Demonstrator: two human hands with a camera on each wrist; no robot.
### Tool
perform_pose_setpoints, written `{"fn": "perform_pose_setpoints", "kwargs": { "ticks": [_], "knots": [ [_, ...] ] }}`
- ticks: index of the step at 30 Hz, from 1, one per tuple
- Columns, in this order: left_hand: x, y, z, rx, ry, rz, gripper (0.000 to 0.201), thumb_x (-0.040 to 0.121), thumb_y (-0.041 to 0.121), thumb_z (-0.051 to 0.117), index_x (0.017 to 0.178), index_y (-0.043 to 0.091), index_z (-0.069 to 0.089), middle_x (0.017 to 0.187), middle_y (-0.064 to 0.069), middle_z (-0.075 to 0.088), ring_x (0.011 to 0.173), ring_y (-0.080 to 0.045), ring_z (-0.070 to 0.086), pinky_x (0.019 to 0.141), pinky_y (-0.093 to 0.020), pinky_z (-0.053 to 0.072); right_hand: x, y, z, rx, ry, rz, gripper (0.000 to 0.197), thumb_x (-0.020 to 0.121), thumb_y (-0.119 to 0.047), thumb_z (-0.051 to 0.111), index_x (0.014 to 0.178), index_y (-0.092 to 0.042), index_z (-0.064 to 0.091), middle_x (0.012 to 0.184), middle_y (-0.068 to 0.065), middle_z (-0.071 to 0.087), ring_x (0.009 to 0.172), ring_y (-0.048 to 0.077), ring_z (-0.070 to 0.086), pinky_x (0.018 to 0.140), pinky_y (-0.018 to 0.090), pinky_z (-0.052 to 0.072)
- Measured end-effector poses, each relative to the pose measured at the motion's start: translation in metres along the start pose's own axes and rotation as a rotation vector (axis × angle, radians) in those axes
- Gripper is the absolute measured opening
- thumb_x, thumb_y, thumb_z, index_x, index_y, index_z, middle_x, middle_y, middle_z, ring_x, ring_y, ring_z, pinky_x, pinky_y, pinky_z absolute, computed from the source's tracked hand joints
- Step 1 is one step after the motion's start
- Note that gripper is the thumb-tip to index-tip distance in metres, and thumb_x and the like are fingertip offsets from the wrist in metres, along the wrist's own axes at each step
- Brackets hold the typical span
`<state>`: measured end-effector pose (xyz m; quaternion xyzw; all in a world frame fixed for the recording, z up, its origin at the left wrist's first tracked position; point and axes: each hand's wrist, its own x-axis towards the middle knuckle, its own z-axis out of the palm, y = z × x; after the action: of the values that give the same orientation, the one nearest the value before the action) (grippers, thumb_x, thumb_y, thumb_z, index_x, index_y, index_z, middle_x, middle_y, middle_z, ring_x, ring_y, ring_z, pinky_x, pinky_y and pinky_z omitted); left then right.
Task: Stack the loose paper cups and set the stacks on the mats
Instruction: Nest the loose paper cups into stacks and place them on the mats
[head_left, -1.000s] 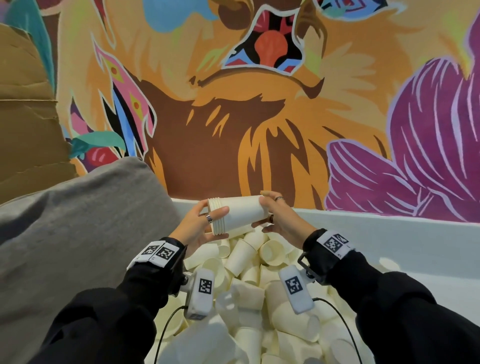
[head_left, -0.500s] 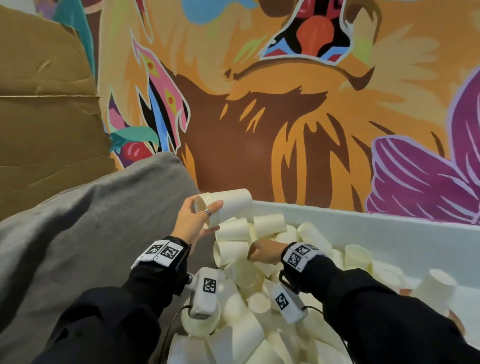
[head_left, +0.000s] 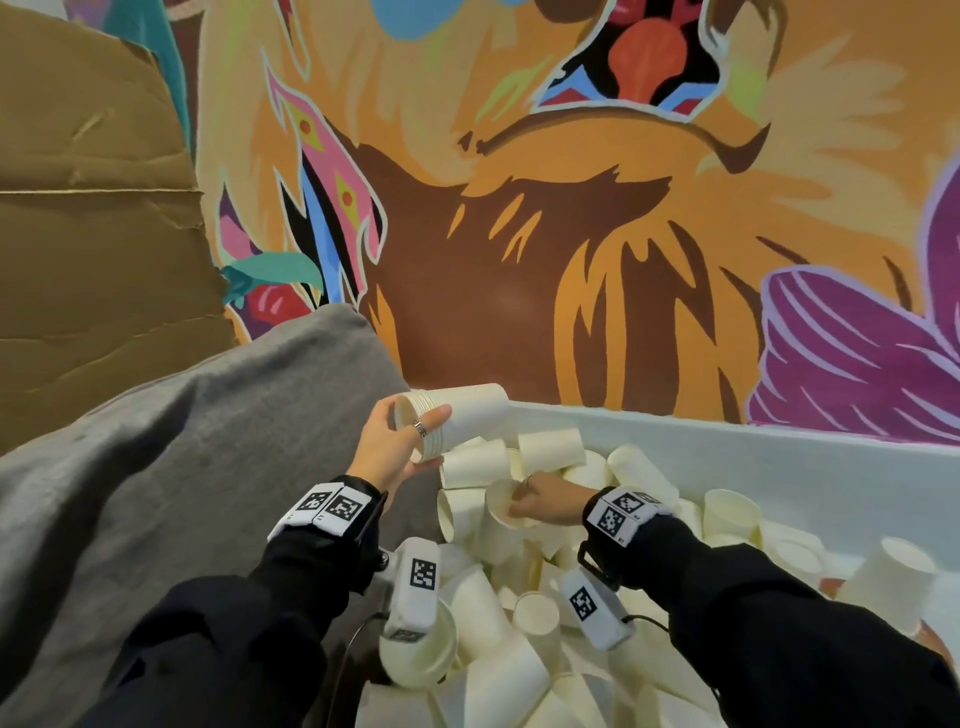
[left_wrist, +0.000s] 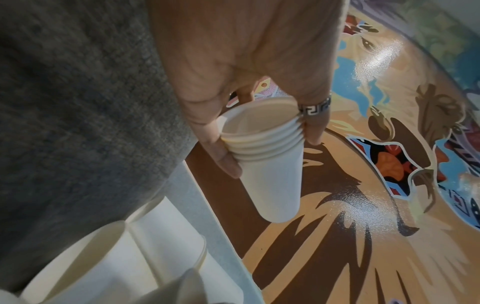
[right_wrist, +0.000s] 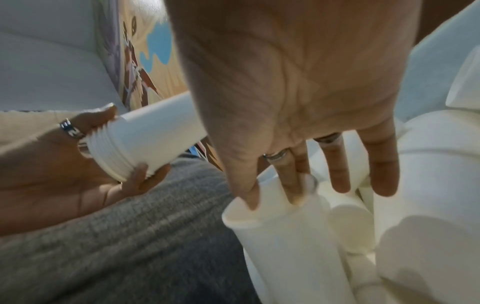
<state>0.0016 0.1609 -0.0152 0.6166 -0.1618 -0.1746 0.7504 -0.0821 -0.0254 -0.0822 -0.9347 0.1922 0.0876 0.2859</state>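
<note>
My left hand (head_left: 431, 439) grips a nested stack of white paper cups (head_left: 475, 410) by its rims, lying sideways above the bin's far left corner. The left wrist view shows that hand (left_wrist: 272, 154) with thumb and ringed finger round the stack (left_wrist: 272, 189). Lower and to the right, my right hand (head_left: 519, 506) reaches into the pile of loose cups (head_left: 524, 618). In the right wrist view the right hand (right_wrist: 272, 199) pinches the rim of one loose cup (right_wrist: 285, 246), thumb in its mouth, while the other fingers stay straight. The stack (right_wrist: 145, 139) shows at left. No mats are in view.
The loose cups fill a white bin whose far wall (head_left: 727, 457) runs under a painted mural (head_left: 519, 260). A grey cushion (head_left: 182, 467) lies against the bin's left side. Brown cardboard (head_left: 93, 234) stands behind the cushion.
My right hand let go of the stack's base and dropped into the pile, taking a loose cup by its rim. The left hand kept the stack, held a little to the left.
</note>
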Motion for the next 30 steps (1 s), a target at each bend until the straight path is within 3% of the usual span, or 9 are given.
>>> {"fn": "perform_pose_setpoints", "kwargs": {
  "ticks": [2,5,7,10,14,20,23,26,30],
  "knots": [
    [0.003,0.002,0.005,-0.003,-0.011,0.008,0.048,0.08,0.018,0.072,0.121,0.017,0.047,0.126,-0.007,0.05,0.106,-0.023,0.055,0.069,-0.037,0.057,-0.009,0.004,-0.014,0.093,0.109,-0.042,0.045,0.085,-0.048,0.06,0.077,-0.005,0.053,0.075,0.009,0.047,0.071,0.025,0.048,0.065,0.032,0.034],
    [0.005,0.007,0.015,0.01,-0.032,0.022,0.048,0.081,0.019,0.072,0.122,0.018,0.046,0.127,-0.006,0.048,0.109,-0.024,0.053,0.058,-0.029,0.054,-0.028,0.006,-0.035,0.238,0.24,-0.101,0.054,0.083,-0.06,0.058,0.064,-0.009,0.051,0.068,0.007,0.042,0.064,0.019,0.042,0.061,0.028,0.032],
    [0.006,0.009,0.025,0.003,-0.058,0.02,0.047,0.081,0.018,0.071,0.121,0.019,0.045,0.126,-0.006,0.047,0.111,-0.026,0.051,0.061,-0.03,0.053,-0.043,0.01,-0.048,0.317,0.279,-0.119,0.052,0.085,-0.056,0.058,0.059,-0.012,0.049,0.064,0.002,0.041,0.059,0.014,0.041,0.057,0.022,0.031],
    [0.006,0.013,0.039,-0.012,-0.1,0.02,0.048,0.081,0.017,0.07,0.122,0.018,0.045,0.124,-0.008,0.047,0.113,-0.028,0.051,0.067,-0.036,0.056,-0.059,0.023,-0.059,0.364,0.389,-0.087,0.041,0.078,-0.05,0.07,0.083,-0.012,0.055,0.08,0.0,0.051,0.075,0.015,0.052,0.06,0.024,0.037],
    [0.0,0.014,0.064,-0.025,-0.192,0.034,0.047,0.083,0.017,0.069,0.124,0.014,0.046,0.125,-0.008,0.051,0.114,-0.028,0.053,0.075,-0.042,0.057,-0.081,0.043,-0.073,0.357,0.534,-0.049,0.051,0.072,-0.03,0.08,0.103,-0.016,0.042,0.114,0.006,0.046,0.101,0.021,0.05,0.069,0.025,0.041],
    [-0.021,0.016,0.11,0.017,-0.333,0.031,0.049,0.083,0.02,0.07,0.125,0.013,0.047,0.123,-0.006,0.054,0.109,-0.025,0.057,0.079,-0.045,0.057,-0.128,0.057,-0.108,0.21,0.663,-0.111,0.085,0.064,-0.01,0.083,0.131,-0.021,0.031,0.117,-0.003,0.043,0.107,0.02,0.049,0.084,0.03,0.04],
    [-0.036,0.016,0.139,0.063,-0.399,0.02,0.046,0.083,0.021,0.07,0.123,0.015,0.048,0.119,-0.004,0.056,0.105,-0.024,0.059,0.077,-0.041,0.058,-0.153,0.062,-0.122,0.03,0.693,-0.125,0.089,0.064,-0.015,0.082,0.135,-0.026,0.028,0.12,-0.007,0.053,0.113,0.024,0.053,0.098,0.042,0.038],
    [-0.049,0.015,0.167,0.087,-0.429,0.02,0.046,0.083,0.021,0.069,0.123,0.015,0.048,0.117,-0.005,0.055,0.102,-0.023,0.058,0.071,-0.036,0.058,-0.176,0.066,-0.131,-0.229,0.742,-0.103,0.09,0.068,-0.02,0.078,0.139,-0.029,0.022,0.117,-0.006,0.062,0.115,0.024,0.053,0.094,0.039,0.029],
    [-0.066,0.012,0.198,0.056,-0.479,-0.031,0.044,0.082,0.022,0.07,0.121,0.017,0.049,0.122,-0.01,0.054,0.109,-0.032,0.058,0.081,-0.045,0.056,-0.209,0.079,-0.144,-0.416,0.723,-0.123,0.09,0.069,-0.023,0.077,0.14,-0.029,0.021,0.118,-0.005,0.061,0.115,0.022,0.053,0.101,0.043,0.027]
  ]
}}
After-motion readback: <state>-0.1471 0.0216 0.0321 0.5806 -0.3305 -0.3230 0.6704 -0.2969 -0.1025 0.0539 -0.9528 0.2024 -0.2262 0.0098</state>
